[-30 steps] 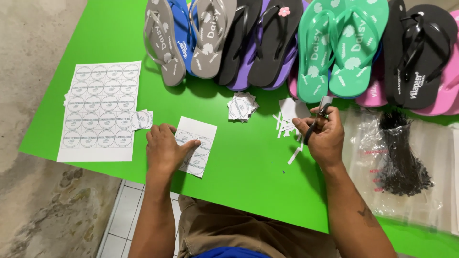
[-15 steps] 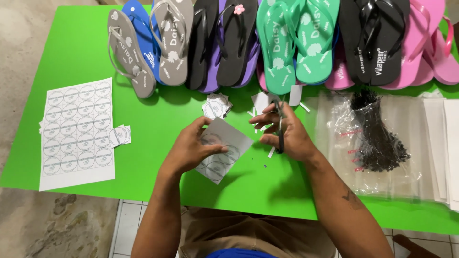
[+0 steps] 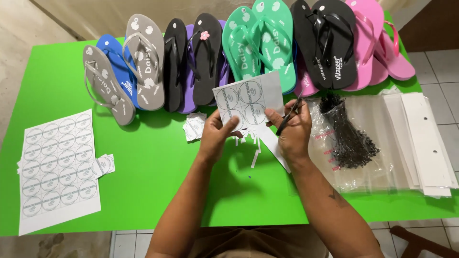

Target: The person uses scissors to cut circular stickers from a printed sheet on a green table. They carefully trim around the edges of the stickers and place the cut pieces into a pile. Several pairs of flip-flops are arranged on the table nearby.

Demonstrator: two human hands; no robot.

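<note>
Two hands meet above the table (image 3: 143, 153): I see my left hand (image 3: 216, 134) pinching the label sheet (image 3: 248, 100), my right hand (image 3: 294, 129) just right of it, gripping scissors (image 3: 288, 116).

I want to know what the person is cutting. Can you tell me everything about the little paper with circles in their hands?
The small paper sheet is white and thin, printed with four grey-outlined round labels in two rows, plus a blank strip on its right side. It is held up, tilted, above the green table, in front of the flip-flops. The left hand pinches its lower left edge, thumb on top. The right hand holds dark scissors at its lower right edge.
</note>
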